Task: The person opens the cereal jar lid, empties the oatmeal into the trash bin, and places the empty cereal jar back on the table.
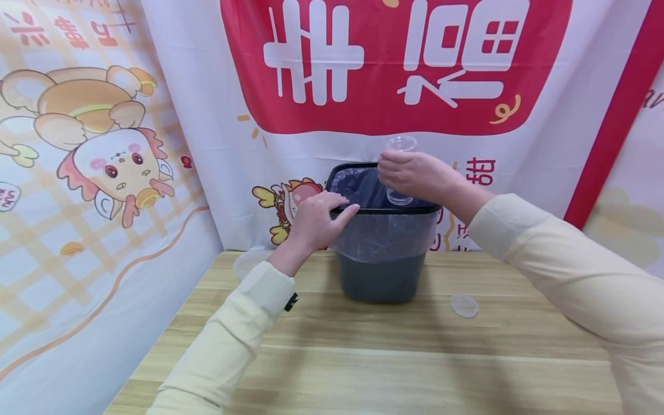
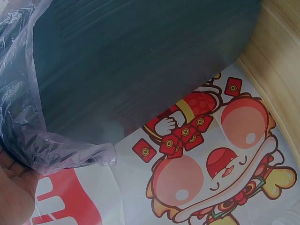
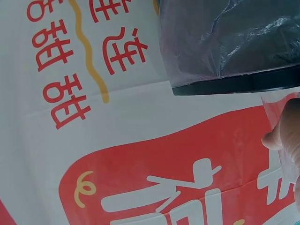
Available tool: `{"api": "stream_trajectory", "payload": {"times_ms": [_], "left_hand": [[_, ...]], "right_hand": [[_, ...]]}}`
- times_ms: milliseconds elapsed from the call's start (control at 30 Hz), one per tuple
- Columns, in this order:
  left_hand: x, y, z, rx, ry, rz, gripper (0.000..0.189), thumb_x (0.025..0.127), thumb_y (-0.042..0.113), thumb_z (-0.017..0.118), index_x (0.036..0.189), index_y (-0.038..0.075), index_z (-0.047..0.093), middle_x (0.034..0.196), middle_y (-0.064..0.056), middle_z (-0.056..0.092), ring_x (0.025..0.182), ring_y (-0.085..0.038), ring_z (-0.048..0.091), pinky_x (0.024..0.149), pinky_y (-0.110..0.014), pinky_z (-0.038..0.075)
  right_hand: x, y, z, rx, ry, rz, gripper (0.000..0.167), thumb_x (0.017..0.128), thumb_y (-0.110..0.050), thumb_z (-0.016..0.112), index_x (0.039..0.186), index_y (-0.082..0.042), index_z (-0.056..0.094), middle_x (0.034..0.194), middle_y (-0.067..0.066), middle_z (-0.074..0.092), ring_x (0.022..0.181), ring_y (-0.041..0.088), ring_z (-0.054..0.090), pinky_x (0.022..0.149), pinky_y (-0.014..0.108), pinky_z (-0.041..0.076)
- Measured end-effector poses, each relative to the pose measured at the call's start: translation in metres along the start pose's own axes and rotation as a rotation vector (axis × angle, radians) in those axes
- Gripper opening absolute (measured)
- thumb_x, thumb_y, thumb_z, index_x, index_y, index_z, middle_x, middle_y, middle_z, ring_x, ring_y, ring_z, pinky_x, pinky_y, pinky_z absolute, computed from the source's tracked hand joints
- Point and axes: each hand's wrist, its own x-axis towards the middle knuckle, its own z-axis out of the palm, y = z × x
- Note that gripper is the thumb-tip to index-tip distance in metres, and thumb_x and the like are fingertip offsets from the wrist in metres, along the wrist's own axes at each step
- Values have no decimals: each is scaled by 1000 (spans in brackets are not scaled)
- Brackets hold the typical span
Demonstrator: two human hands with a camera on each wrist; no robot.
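Observation:
A dark grey trash bin (image 1: 381,279) stands on the table against the back cloth. A clear plastic bag (image 1: 386,233) lines it and is folded over its black rim. My left hand (image 1: 319,222) grips the rim at the near left corner, with its fingers (image 2: 11,164) at the bag-covered edge in the left wrist view. Over the bin's mouth, my right hand (image 1: 417,176) holds a clear plastic cup (image 1: 401,142). The cup's base shows below the hand, just above the near rim. Only part of the right hand and cup appears in the right wrist view.
On the table (image 1: 384,374), a round translucent lid (image 1: 464,306) lies to the right of the bin. A clear plastic container (image 1: 249,262) sits at the back left, partly hidden by my left arm. Printed cloth (image 1: 207,115) hangs behind and at the left.

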Motion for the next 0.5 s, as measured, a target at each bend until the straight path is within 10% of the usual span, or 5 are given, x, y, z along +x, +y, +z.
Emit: {"api": "stream_trajectory", "payload": {"times_ms": [500], "left_hand": [[0, 0, 1, 1, 1, 6, 35, 94, 40, 61, 107, 10, 75, 103, -4, 72, 95, -17, 64, 85, -31, 52]], "right_hand": [[-3, 7, 1, -52, 0, 28, 86, 64, -5, 86, 140, -10, 46, 137, 21, 47, 129, 38, 38, 115, 51, 11]]}}
